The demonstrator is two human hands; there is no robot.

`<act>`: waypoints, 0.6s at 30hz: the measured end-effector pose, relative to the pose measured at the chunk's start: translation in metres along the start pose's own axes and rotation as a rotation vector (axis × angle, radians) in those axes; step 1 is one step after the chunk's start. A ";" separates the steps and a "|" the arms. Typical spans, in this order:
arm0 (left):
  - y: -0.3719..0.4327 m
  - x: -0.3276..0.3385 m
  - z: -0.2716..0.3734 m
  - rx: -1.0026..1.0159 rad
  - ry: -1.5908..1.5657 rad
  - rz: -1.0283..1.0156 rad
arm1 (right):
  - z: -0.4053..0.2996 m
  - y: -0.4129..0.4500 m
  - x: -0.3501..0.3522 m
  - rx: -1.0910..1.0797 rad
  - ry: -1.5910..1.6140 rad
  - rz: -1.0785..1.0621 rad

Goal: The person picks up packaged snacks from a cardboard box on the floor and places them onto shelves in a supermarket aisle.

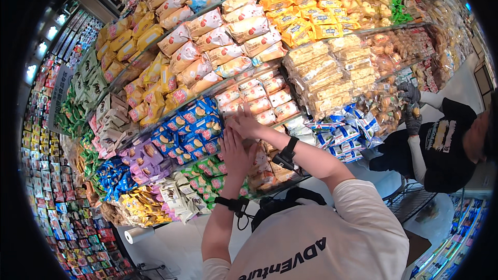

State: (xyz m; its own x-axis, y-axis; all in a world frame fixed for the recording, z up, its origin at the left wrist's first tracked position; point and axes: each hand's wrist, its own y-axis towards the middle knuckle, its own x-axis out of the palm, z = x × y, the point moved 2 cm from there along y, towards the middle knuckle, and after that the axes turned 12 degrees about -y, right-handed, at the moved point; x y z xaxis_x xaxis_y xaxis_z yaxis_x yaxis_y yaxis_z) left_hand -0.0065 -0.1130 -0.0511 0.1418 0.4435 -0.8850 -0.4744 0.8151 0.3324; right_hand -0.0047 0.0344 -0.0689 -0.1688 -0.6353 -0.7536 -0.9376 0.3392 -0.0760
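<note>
My left hand (236, 151) reaches over the border between the blue snack packets (196, 126) and the cream-coloured wrapped snacks (255, 101) in a tiered shop display. Beside it, my right hand (246, 122) lies over the lower edge of the cream-coloured packs, its fingers close to those of my left. Whether either hand grips a pack cannot be told, as the fingertips partly merge with the wrappers. Below my hands are green packets (206, 181) and brown-and-cream packs (268, 171). A black strap with a small device is on each wrist.
Dividers separate bins of yellow packets (155, 85), clear-wrapped pale snack bars (317, 72) and blue-and-white bags (344, 136). At the right, a person in a black shirt (443, 147) with grey gloves handles goods near a wire cart (408, 200). A white roll (139, 235) sits below the display's lower edge.
</note>
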 end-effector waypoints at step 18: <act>-0.034 -0.044 0.026 -0.048 -0.081 0.032 | 0.005 -0.023 -0.060 -0.003 0.146 0.340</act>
State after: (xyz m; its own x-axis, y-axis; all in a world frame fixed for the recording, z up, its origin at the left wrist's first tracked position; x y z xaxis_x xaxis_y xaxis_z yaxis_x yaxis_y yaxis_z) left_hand 0.0256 -0.1501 -0.0153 0.1950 0.4993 -0.8442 -0.5207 0.7821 0.3423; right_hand 0.0287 0.0685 -0.0252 -0.5124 -0.5790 -0.6342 -0.8212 0.5463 0.1648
